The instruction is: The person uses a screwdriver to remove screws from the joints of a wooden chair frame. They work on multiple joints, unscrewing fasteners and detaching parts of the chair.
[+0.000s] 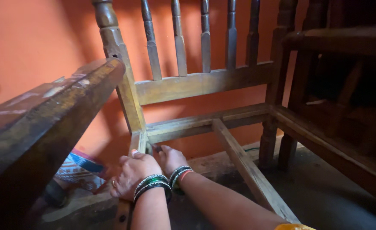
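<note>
- At the lower middle of the head view, both hands work at the corner joint (142, 138) of a bare wooden chair frame (205, 83), where the back post meets the seat rails.
- The left hand (132, 174) sits at about 7 o'clock from that joint, fingers curled onto the side rail (134, 147); a ring shows on one finger, and green and dark bangles (151, 185) circle the wrist.
- The right hand (171, 159) lies just beside it at 3 o'clock, fingertips pressed to the inner corner of the joint; whether they pinch something small there cannot be told. Its wrist carries bangles with a red band.
- The back rail (209, 121) runs from the joint toward 3 o'clock, and a cross slat (252, 172) slants from it down toward 5 o'clock.
- Turned spindles (179, 40) rise at 12 o'clock above the frame's lower back board.
- A broad, worn armrest (47, 115) fills the view at 9 o'clock, close to the camera.
- A patterned cloth (79, 170) lies on the floor (324, 191) at 8 o'clock from the left hand.
- An orange wall (34, 38) stands behind everything, and a second dark wooden frame (345, 42) sits at 2 o'clock.
</note>
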